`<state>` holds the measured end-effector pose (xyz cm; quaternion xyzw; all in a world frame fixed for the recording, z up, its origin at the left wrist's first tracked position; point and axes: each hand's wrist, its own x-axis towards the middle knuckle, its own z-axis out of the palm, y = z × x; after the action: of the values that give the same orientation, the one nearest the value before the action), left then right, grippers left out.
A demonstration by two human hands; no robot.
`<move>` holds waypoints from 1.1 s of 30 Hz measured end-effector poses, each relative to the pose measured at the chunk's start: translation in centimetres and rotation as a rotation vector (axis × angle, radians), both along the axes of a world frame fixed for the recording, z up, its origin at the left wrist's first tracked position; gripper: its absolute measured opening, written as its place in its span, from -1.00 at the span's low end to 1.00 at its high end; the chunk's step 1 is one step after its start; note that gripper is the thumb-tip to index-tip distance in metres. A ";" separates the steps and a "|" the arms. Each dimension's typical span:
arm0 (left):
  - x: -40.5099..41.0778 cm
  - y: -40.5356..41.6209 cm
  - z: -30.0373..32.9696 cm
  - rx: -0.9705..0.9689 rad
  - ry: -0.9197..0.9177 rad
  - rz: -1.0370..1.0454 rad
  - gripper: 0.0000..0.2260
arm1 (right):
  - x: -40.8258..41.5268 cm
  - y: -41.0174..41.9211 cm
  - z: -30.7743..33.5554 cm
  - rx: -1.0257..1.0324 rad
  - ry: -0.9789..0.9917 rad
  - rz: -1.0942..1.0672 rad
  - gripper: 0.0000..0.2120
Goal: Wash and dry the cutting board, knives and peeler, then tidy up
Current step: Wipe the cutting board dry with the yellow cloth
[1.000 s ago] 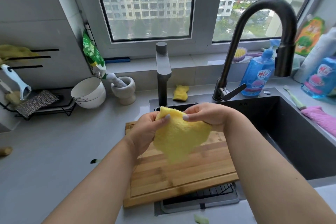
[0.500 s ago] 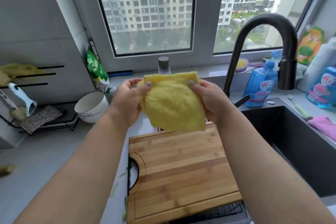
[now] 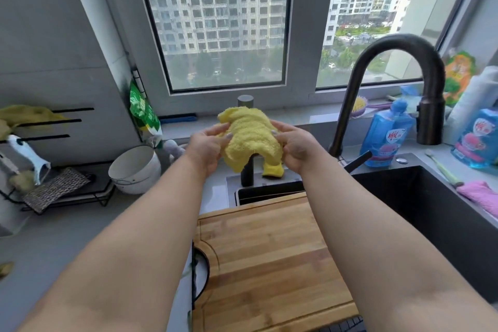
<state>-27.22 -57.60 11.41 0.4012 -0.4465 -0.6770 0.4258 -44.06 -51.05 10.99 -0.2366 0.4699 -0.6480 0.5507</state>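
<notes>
1. While the board (image 3: 272,259) lies flat across the sink's (image 3: 431,210) near-left end, looking clean, washing seems done; I judge tidying is under way.
2. One board, one sink, one tap (image 3: 398,83).
3. Two hands, left (image 3: 206,147) and right (image 3: 297,148), fingers clamped on one yellow cloth (image 3: 250,137) held up behind the board.
4. One peeler (image 3: 29,156) hangs left of the tabletop (image 3: 67,237); no knives in view.

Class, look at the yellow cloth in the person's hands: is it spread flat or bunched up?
Bunched up. The yellow cloth is crumpled between the left hand and right hand, with folds and a hanging corner.
</notes>
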 end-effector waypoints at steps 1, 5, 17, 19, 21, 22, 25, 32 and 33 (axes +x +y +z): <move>-0.1 0.2 -0.4 0.018 0.031 -0.009 -0.67 | 0.2 0.1 -0.3 -0.009 -0.023 0.009 -0.62; -0.3 0.6 -1.3 0.047 0.093 -0.074 -0.68 | 1.0 0.5 -1.3 -0.050 -0.094 0.017 -0.65; 2.2 6.1 -7.5 0.211 -0.159 0.078 -0.88 | 4.6 5.6 -7.6 0.307 -0.057 -0.180 -0.84; 2.8 7.4 -8.9 0.230 -0.208 0.064 -0.89 | 5.9 6.7 -8.6 0.336 -0.048 -0.147 -0.85; 3.5 8.8 -9.8 0.243 -0.253 0.044 -0.87 | 6.9 7.6 -9.5 0.350 -0.037 -0.123 -0.85; 3.8 9.6 -10.1 0.253 -0.270 0.036 -0.86 | 7.3 8.1 -9.8 0.355 -0.029 -0.111 -0.85; 4.6 11.8 -10.6 0.277 -0.310 0.019 -0.83 | 8.5 9.5 -10.7 0.363 0.003 -0.056 -0.83; 6.5 16.3 -11.0 0.257 -0.382 0.115 -0.80 | 10.6 11.6 -11.9 0.364 0.066 0.143 -0.83; 6.9 17.1 -11.1 0.257 -0.399 0.139 -0.80 | 10.9 12.0 -12.0 0.359 0.076 0.169 -0.83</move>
<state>-20.34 -40.55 0.29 0.6075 -0.4032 -0.6047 0.3205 -33.15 -39.08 -1.00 -0.1974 0.5766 -0.4962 0.6183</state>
